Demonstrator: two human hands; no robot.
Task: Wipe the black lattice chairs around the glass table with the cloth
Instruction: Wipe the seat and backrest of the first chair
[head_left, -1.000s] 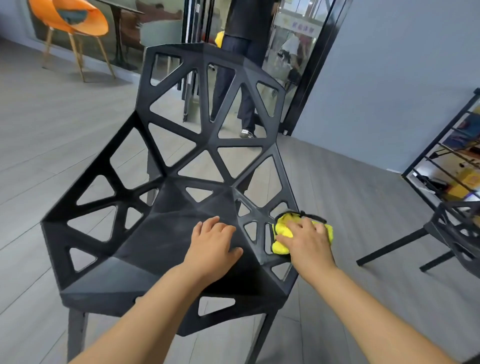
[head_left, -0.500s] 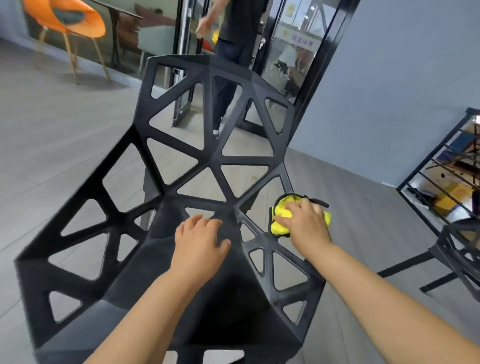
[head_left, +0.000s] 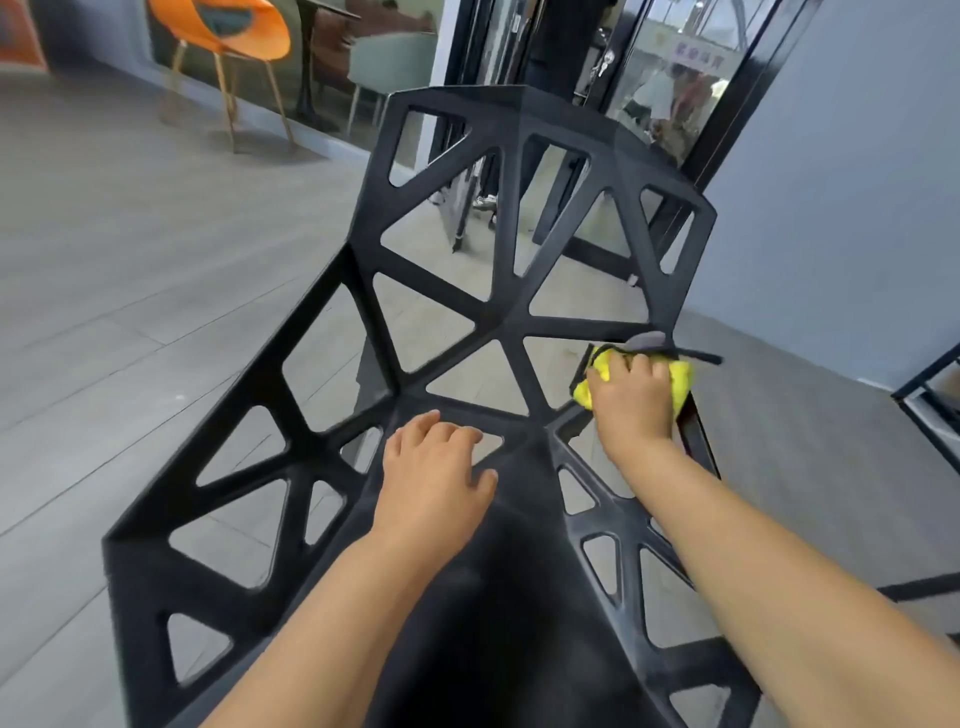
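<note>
A black lattice chair (head_left: 498, 322) with triangular openings fills the middle of the view, its backrest facing me. My left hand (head_left: 434, 475) rests on the rear of the seat with fingers spread and relaxed. My right hand (head_left: 631, 397) grips a yellow cloth (head_left: 680, 382) with a black edge and presses it against the right side frame, where the armrest meets the backrest. The hand covers most of the cloth.
An orange shell chair (head_left: 234, 36) stands at the back left beside a glass wall. A black-framed glass door (head_left: 649, 78) is behind the chair, with someone's feet (head_left: 483, 200) on the floor there. Black metal framing (head_left: 930, 395) shows at the right edge. Grey plank floor lies all around.
My right hand has slid the cloth up the right side frame, from the armrest edge toward the backrest. My view moved closer to the chair. The left hand stayed on the seat.
</note>
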